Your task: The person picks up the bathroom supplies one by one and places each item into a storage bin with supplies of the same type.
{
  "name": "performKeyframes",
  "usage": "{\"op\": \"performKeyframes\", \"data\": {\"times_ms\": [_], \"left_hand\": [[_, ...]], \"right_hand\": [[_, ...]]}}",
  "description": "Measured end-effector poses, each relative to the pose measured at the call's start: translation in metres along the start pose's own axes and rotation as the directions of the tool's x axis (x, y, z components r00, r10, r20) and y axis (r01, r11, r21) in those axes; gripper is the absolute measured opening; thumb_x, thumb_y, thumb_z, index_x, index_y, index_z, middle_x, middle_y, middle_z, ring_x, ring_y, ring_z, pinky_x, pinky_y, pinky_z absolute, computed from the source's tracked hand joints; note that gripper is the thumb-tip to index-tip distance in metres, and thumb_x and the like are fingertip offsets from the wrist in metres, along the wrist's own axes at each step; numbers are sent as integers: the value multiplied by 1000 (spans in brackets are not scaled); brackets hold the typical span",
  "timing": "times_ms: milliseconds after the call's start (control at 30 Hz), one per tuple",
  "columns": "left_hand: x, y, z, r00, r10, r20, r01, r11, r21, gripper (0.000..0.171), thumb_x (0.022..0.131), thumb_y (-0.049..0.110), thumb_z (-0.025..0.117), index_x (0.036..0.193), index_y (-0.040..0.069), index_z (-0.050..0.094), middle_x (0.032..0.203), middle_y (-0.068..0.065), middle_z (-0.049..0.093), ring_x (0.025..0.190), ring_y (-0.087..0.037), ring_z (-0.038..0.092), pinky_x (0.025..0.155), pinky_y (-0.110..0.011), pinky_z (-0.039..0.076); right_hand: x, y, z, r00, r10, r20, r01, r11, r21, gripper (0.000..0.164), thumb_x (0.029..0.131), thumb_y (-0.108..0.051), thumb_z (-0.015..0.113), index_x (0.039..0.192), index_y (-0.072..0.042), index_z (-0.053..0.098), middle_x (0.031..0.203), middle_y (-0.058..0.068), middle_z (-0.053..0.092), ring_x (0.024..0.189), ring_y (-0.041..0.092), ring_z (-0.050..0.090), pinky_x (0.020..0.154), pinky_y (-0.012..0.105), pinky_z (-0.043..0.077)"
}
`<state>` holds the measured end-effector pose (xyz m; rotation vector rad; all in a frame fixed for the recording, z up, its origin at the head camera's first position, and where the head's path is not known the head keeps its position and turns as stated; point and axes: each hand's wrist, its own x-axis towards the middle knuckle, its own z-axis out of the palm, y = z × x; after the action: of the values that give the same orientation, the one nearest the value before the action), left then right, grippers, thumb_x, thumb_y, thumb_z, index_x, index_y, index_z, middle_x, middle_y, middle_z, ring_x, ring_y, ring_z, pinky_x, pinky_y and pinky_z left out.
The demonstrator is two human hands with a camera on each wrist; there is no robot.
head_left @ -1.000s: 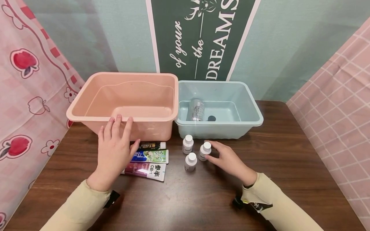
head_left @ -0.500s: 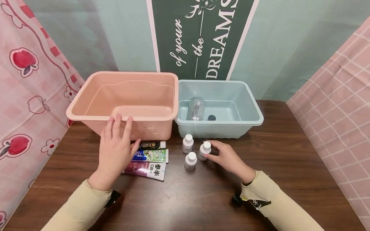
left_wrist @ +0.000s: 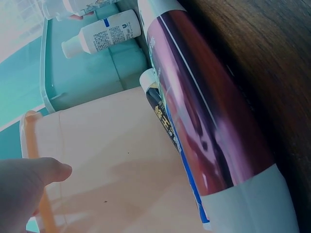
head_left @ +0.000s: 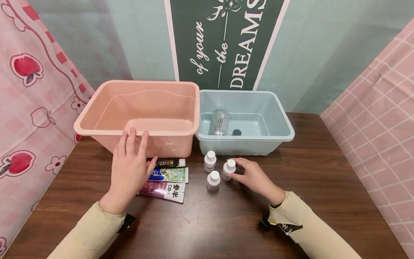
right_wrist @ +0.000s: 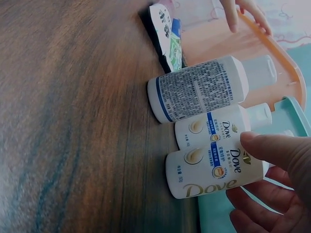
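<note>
The right hand (head_left: 257, 177) is pinching a white bottle (head_left: 228, 170) while the left hand (head_left: 128, 165), fingers outstretched, is resting on a pink tub (head_left: 173, 145).

A white Dove bottle (right_wrist: 201, 172) is held by the right hand (right_wrist: 284, 199). Just beside it, a second bottle (right_wrist: 194, 127) and a third bottle (right_wrist: 199, 91) are lined up on the brown tabletop (right_wrist: 87, 121). Past them, tubes (right_wrist: 164, 29) and an orange bin (right_wrist: 216, 41) are seen.

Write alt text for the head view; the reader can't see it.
A person's right hand grips a white bottle, the rightmost of three standing on a wooden table; the left hand touches the rim of a pink bin. Three tubes lie before that bin; a blue bin beside it contains a silvery cylinder.
</note>
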<state>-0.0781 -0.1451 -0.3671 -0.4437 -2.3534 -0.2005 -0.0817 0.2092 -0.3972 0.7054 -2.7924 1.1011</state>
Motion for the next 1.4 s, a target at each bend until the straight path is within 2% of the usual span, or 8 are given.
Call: {"op": "performKeyframes", "data": {"times_ms": [567,900,1400], "left_hand": [[0,-1,0,999,-10,35,10,1000,-2,78,73,30,71,138,0,38,140,-32,28,129,-48,25,87,-61,36],[0,0,-2,1000,1,11,-1,1000,-6,80,71,28,73,138,-1,39,139,-32,30,128,-49,28,88,-61,36],[0,0,-2,1000,2,22,-2,1000,-2,80,72,28,72,138,-1,38,139,-33,30,128,-49,27,88,-61,36]], "right_hand": [[-4,-1,-6,1000,18,4,-18,1000,-10,34,77,-10,75,108,-3,65,102,6,65,92,19,61,79,37,51],[-5,-2,-10,1000,11,-4,-11,1000,-19,35,77,-10,75,110,-4,64,103,5,65,93,18,60,79,36,51],[-7,-2,-11,1000,17,-8,-17,1000,-23,36,76,-10,75,109,-3,64,103,6,65,92,19,61,78,36,51]]}}
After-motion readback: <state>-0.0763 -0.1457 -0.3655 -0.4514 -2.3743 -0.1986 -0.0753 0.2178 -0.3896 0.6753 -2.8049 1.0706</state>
